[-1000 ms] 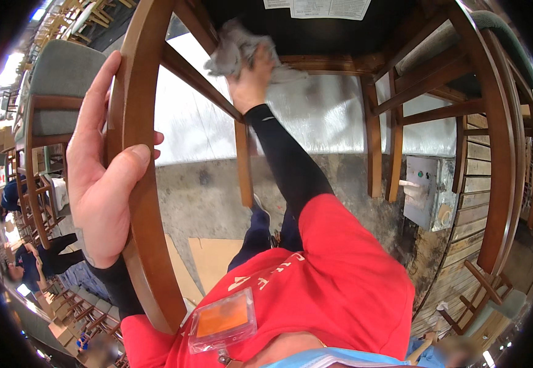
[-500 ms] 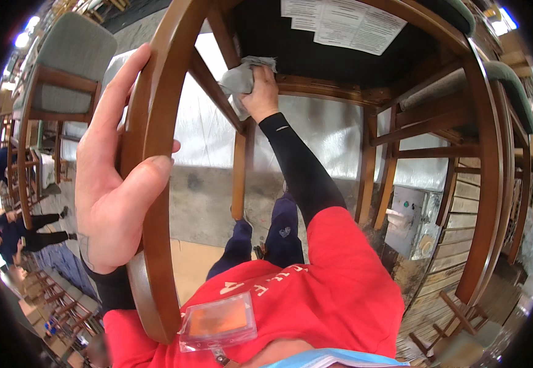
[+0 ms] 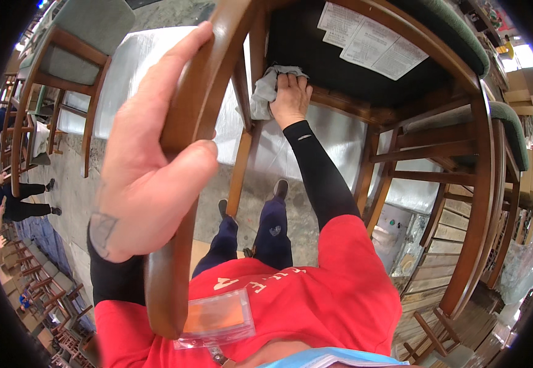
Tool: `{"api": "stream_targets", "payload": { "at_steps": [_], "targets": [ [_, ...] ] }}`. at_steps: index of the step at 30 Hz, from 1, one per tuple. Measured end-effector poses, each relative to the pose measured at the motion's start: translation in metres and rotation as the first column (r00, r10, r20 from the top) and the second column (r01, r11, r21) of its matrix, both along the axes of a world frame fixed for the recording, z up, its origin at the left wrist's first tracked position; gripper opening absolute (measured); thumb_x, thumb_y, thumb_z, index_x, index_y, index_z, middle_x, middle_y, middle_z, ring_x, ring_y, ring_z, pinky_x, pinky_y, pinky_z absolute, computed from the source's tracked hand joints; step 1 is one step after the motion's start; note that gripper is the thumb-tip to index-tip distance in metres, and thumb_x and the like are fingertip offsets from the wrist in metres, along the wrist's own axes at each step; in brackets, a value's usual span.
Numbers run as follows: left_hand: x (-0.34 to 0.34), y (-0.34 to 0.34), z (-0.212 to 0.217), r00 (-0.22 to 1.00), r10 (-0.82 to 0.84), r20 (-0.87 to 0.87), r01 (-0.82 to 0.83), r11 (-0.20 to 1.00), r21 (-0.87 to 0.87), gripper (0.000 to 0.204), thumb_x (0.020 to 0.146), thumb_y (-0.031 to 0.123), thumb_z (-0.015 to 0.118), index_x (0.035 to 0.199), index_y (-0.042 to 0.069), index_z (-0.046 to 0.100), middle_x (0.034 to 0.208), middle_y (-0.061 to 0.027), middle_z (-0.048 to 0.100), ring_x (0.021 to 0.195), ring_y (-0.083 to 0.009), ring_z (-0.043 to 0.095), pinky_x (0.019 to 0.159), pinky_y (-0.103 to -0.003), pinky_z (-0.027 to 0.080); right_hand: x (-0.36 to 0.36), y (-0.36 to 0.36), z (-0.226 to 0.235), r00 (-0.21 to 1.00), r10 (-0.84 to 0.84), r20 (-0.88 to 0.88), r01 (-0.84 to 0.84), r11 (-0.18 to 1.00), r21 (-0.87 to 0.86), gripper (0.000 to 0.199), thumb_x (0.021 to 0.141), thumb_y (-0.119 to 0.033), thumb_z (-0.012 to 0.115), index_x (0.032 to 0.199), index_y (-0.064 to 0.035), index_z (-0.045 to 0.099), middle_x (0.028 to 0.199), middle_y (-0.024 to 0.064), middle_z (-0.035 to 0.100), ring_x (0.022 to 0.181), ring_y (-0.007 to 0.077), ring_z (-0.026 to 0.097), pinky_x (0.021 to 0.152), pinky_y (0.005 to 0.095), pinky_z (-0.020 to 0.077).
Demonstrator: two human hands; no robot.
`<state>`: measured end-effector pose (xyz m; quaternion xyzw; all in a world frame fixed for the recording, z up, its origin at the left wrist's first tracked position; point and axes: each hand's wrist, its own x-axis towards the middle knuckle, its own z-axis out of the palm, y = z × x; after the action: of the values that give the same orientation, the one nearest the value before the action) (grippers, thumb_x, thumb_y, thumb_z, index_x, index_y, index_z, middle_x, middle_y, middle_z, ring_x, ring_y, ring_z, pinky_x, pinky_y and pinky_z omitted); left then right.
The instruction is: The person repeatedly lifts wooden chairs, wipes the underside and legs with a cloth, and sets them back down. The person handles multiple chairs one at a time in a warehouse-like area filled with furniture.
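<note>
A brown wooden chair (image 3: 481, 184) is tipped up before me, its black underside (image 3: 315, 43) showing with white paper labels (image 3: 383, 46) on it. My left hand (image 3: 150, 172) wraps round one of the chair's thick wooden legs (image 3: 168, 276) at the left, thumb on the near side; part of its fingers is behind the wood. Farther off, my right hand (image 3: 291, 101) presses a crumpled grey-white cloth (image 3: 266, 92) against the inner corner of the seat frame, where a leg joins the rail.
Another upholstered chair (image 3: 76, 49) stands at the left, and one more (image 3: 512, 135) at the right. Beyond the frame lies something wrapped in shiny plastic (image 3: 334, 141). A grey box with buttons (image 3: 395, 233) sits beside wooden slats (image 3: 438, 245). Another person (image 3: 27, 199) stands far left.
The chair and my left hand have shifted right and up in the view. My right hand, with the cloth, stays at the frame corner, its fingers now spread flatter over it.
</note>
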<state>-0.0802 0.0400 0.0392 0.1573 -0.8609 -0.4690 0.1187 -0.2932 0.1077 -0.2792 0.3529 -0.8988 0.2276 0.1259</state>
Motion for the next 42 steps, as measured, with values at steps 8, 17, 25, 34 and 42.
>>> {"api": "stream_targets", "payload": {
  "at_steps": [8, 17, 25, 34, 42],
  "targets": [
    [-0.001, 0.002, 0.009, 1.000, 0.005, 0.027, -0.007, 0.998, 0.055, 0.088, 0.070, 0.004, 0.051, 0.157, 0.001, 0.032, 0.150, -0.0139, 0.047, 0.105, -0.0105, 0.062, 0.092, -0.027, 0.051, -0.006, 0.015, -0.010, 0.999, 0.040, 0.003, -0.039, 0.999, -0.016, 0.035, 0.066, -0.011, 0.074, 0.100, -0.0075, 0.065, 0.109, 0.0084, 0.064, 0.110, 0.0314, 0.054, 0.091, 0.0455, 0.0405],
    [-0.006, 0.002, 0.006, 0.999, 0.003, -0.054, 0.000, 0.999, 0.052, 0.088, 0.070, 0.003, 0.051, 0.156, 0.001, 0.033, 0.149, -0.0125, 0.047, 0.105, -0.0108, 0.061, 0.092, -0.027, 0.050, 0.000, 0.018, 0.002, 0.996, -0.022, 0.083, 0.027, 0.998, -0.057, 0.041, 0.068, -0.009, 0.071, 0.109, -0.0050, 0.068, 0.114, 0.0139, 0.068, 0.116, 0.0348, 0.057, 0.098, 0.0469, 0.0440],
    [-0.003, 0.005, 0.006, 0.999, 0.009, -0.035, -0.009, 1.000, 0.011, 0.086, 0.072, -0.002, 0.050, 0.157, 0.006, 0.035, 0.141, -0.0093, 0.052, 0.094, -0.0096, 0.059, 0.085, -0.024, 0.049, -0.030, -0.070, 0.170, 0.969, 0.245, 0.038, 0.064, -0.099, -0.993, 0.045, 0.078, -0.001, 0.080, 0.115, 0.0006, 0.054, 0.110, 0.0072, 0.063, 0.097, 0.0156, 0.059, 0.092, 0.0325, 0.0488],
    [0.004, 0.000, 0.005, 1.000, 0.019, -0.022, -0.020, 0.999, -0.047, 0.087, 0.071, -0.001, 0.051, 0.157, 0.005, 0.034, 0.138, -0.0081, 0.055, 0.091, -0.0097, 0.058, 0.081, -0.024, 0.049, -0.021, -0.071, 0.157, 1.000, -0.025, 0.015, 0.021, 0.253, -0.967, 0.035, 0.071, 0.000, 0.075, 0.104, 0.0000, 0.060, 0.097, 0.0172, 0.067, 0.094, 0.0371, 0.067, 0.089, 0.0392, 0.0516],
    [-0.005, 0.016, 0.010, 0.996, 0.067, -0.058, -0.054, 0.977, 0.208, 0.091, 0.067, 0.000, 0.051, 0.157, 0.008, 0.036, 0.149, -0.0100, 0.047, 0.088, -0.0101, 0.062, 0.078, -0.024, 0.052, -0.042, -0.028, 0.152, 0.950, 0.041, 0.309, 0.310, -0.024, -0.950, 0.035, 0.081, -0.008, 0.072, 0.113, 0.0011, 0.060, 0.108, 0.0157, 0.065, 0.100, 0.0314, 0.065, 0.089, 0.0386, 0.0506]
  ]
}}
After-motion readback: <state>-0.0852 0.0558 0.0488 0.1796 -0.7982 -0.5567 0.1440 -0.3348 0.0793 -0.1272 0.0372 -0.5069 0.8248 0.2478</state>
